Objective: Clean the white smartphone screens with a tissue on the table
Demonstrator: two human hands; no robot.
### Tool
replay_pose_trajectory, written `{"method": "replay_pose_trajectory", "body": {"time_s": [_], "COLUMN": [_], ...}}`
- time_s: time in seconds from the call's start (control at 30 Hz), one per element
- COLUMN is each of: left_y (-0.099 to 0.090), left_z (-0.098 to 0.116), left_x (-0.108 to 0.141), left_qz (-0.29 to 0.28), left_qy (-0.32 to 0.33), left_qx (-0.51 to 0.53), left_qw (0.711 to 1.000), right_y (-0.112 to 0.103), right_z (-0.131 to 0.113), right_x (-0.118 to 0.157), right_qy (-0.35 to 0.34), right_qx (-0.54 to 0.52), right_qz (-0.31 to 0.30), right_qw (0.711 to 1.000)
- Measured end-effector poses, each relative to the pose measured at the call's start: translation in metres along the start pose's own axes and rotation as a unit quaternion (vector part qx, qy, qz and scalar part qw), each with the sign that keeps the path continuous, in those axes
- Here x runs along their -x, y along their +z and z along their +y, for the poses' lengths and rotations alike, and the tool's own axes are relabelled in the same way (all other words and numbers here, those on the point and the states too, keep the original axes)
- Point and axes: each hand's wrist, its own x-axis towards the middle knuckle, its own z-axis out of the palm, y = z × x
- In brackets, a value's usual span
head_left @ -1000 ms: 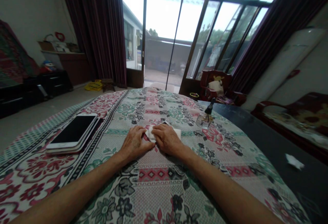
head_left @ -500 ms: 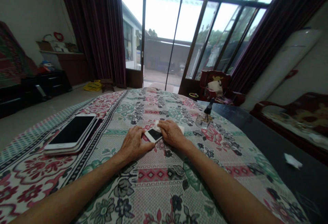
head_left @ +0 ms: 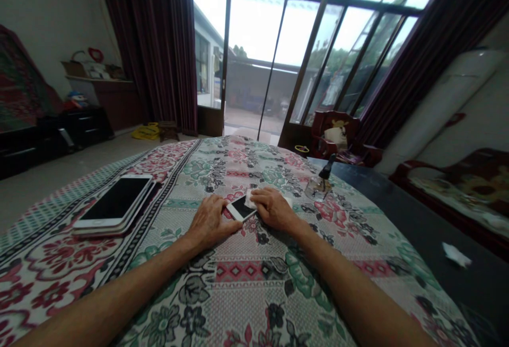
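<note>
A small white smartphone (head_left: pixel 237 210) with a dark screen lies on the flowered tablecloth (head_left: pixel 238 304) in front of me. Its left end is gripped between the thumb and fingers of my left hand (head_left: pixel 210 220). My right hand (head_left: pixel 272 206) is closed on a white tissue (head_left: pixel 249 198) and presses it on the right part of the screen. More of the tissue sticks out beyond the fingers, and the phone's right end is hidden by this hand.
At the left lies a stack of larger white phones or tablets (head_left: pixel 115 201). A clear glass bottle (head_left: pixel 317 188) with a black top stands at the right. A crumpled white tissue (head_left: pixel 456 255) is on the dark surface (head_left: pixel 417 225) beyond the cloth. Wooden chairs and a glass door stand farther back.
My right hand has slid the tissue slightly to the right along the phone, so more of the screen shows. My left hand keeps its hold. The whole view has shifted a little.
</note>
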Motion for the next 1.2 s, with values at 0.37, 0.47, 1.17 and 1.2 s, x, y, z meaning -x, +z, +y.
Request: {"method": "replay_pose_trajectory", "body": {"time_s": [0.37, 0.47, 1.17, 1.2], "left_y": [0.003, 0.002, 0.003, 0.002], "left_z": [0.0, 0.001, -0.007, -0.008], "left_x": [0.002, 0.002, 0.001, 0.001], "left_qz": [0.018, 0.009, -0.007, -0.007], "left_qy": [0.015, 0.009, 0.008, 0.009], "left_qx": [-0.008, 0.002, 0.011, 0.015], "left_qw": [1.0, 1.0, 1.0, 1.0], "right_y": [-0.008, -0.007, -0.017, -0.021], "right_z": [-0.028, -0.028, -0.024, -0.025], "right_x": [-0.008, -0.012, -0.008, -0.006], "right_qy": [-0.099, -0.082, -0.087, -0.087], "right_qx": [-0.098, -0.086, -0.12, -0.122], "right_qz": [-0.087, -0.101, -0.141, -0.152], "right_qw": [0.986, 0.988, 0.979, 0.977]}}
